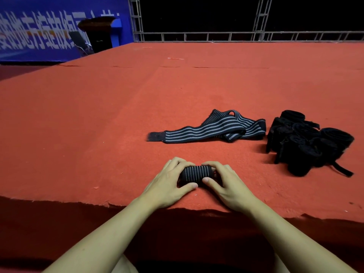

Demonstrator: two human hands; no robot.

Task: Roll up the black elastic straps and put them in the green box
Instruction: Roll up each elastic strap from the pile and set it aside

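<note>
A rolled black strap with thin grey stripes (197,173) lies on the red carpet near its front edge. My left hand (169,184) grips its left end, fingers over the top and thumb at the front. My right hand (226,184) grips its right end in the same way. Farther back, an unrolled black strap with grey stripes (212,128) lies loosely folded on the carpet. To the right sits a pile of rolled black straps (307,142). No green box is in view.
The red carpet platform (98,125) ends in a frayed front edge just below my wrists. A metal truss railing (236,36) runs along the back. A blue banner (39,32) and a dark lectern (98,30) stand at the back left.
</note>
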